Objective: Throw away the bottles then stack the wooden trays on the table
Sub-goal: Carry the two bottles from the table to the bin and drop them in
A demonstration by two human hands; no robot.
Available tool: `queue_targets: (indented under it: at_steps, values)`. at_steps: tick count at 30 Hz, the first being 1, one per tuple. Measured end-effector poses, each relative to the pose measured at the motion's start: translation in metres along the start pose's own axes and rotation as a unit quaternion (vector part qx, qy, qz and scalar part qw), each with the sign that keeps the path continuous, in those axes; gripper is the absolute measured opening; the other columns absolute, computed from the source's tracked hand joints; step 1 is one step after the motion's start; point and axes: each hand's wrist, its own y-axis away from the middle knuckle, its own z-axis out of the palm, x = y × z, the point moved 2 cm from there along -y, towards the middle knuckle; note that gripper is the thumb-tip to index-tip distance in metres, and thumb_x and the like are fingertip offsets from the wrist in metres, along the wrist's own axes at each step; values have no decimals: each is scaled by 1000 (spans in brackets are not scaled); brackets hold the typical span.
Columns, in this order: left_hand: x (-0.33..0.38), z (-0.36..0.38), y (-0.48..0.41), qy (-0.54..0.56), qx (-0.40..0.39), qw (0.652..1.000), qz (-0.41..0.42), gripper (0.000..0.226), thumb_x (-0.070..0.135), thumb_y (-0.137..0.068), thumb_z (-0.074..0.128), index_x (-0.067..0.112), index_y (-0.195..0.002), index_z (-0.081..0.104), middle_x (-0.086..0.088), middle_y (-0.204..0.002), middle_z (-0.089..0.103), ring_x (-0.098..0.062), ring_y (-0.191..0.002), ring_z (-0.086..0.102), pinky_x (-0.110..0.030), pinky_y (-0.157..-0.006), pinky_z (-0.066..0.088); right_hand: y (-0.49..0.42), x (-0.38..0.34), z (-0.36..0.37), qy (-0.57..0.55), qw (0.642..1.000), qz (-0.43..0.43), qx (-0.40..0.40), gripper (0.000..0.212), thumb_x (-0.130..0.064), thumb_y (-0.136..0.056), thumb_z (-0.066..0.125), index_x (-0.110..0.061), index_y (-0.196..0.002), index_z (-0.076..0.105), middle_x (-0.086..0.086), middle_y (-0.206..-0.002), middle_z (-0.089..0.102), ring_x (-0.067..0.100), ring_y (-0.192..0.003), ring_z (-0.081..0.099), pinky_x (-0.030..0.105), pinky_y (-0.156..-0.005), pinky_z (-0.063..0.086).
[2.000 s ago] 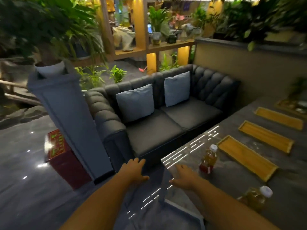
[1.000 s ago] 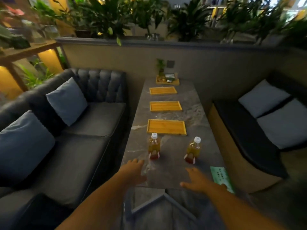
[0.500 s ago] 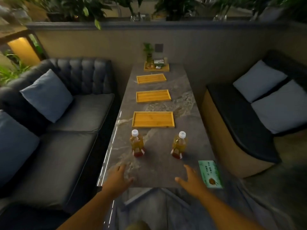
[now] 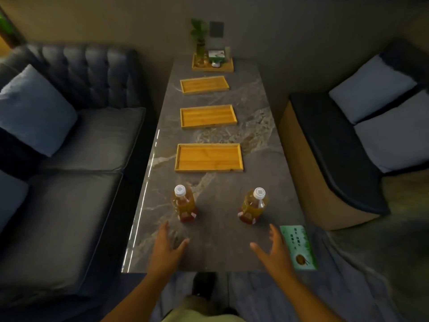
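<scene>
Two white-capped bottles of amber drink stand upright on the grey marble table [image 4: 220, 240]: the left bottle [image 4: 184, 203] and the right bottle [image 4: 253, 206]. Beyond them three empty wooden trays lie in a row: the near tray [image 4: 209, 157], the middle tray [image 4: 208, 116] and the far tray [image 4: 204, 84]. My left hand [image 4: 166, 249] hovers open just short of the left bottle, thumb spread. Just short of the right bottle, my right hand [image 4: 275, 252] is open too. Neither hand touches anything.
A fourth wooden tray [image 4: 228, 67] at the table's far end holds a small plant and boxes. A green card [image 4: 299, 247] lies at the near right corner. A dark sofa [image 4: 69, 159] flanks the left side, a bench with pillows [image 4: 348, 147] the right.
The view swung from the sofa to look straight down the table. Both hands have moved forward over the table's near edge, closer to the bottles.
</scene>
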Motion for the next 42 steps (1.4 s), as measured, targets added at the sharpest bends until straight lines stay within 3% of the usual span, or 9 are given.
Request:
queue_targets:
  at_steps: [6,11,18,21,25,29,35,38,42]
  values:
    - [15,5,-39,43,-15,999,-12,95,37,-73,80,41,-146,20,-1,-151,36,-22,-134,41,-49,-105,43,-29,-17,6,-48,997,40,40,98,-28,-74,84,-15,-151,24,14,-152,38,30,-138,40,51,-110,39]
    - [30,6,-62,64,-42,997,7,86,24,-75,80,35,-143,29,-2,-143,46,-23,-129,47,-55,-104,45,-53,-37,10,-64,997,7,41,89,-23,-73,84,-20,-147,35,4,-145,49,23,-132,47,50,-110,40]
    - [42,7,-83,104,-59,992,29,72,14,-71,83,39,-126,43,7,-123,59,-5,-110,60,-39,-96,53,-70,-49,24,-93,995,0,47,68,-17,-74,83,-23,-133,48,-7,-123,58,14,-115,55,31,-95,40]
    - [45,5,-91,93,-65,992,53,71,15,-70,83,50,-119,45,12,-122,59,0,-109,61,-25,-90,52,-72,-49,28,-84,995,-1,45,69,-16,-76,81,-18,-136,48,-4,-127,57,14,-117,52,32,-99,40]
    - [46,5,-101,87,-83,991,64,67,16,-71,83,50,-118,49,8,-121,63,-7,-110,63,-27,-89,53,-74,-47,31,-71,996,8,56,67,-20,-78,80,-17,-137,48,0,-131,58,18,-122,53,35,-102,41]
    - [44,7,-104,78,-95,991,53,66,21,-71,83,58,-113,47,18,-116,62,8,-103,62,-19,-83,49,-73,-44,34,-71,995,12,67,69,-21,-77,81,-16,-138,48,0,-132,59,22,-124,54,34,-101,41]
    - [44,8,-114,47,-117,991,43,71,31,-66,86,54,-118,45,19,-117,60,-6,-107,61,-34,-90,51,-73,-44,31,-64,995,12,77,65,-23,-75,81,-21,-133,51,-2,-129,61,18,-120,56,38,-100,44]
    - [49,16,-120,38,-146,987,53,69,31,-65,86,50,-118,47,19,-116,62,-1,-104,62,-33,-89,52,-68,-45,27,-61,993,19,95,61,-29,-75,81,-32,-127,50,-12,-118,60,10,-109,54,32,-92,42]
    - [67,38,-124,14,-178,981,81,61,22,-64,87,43,-109,53,14,-111,64,-7,-101,64,-33,-86,54,-60,-44,10,-54,989,15,138,59,-28,-75,81,-30,-126,51,-13,-112,59,9,-104,54,30,-88,42]
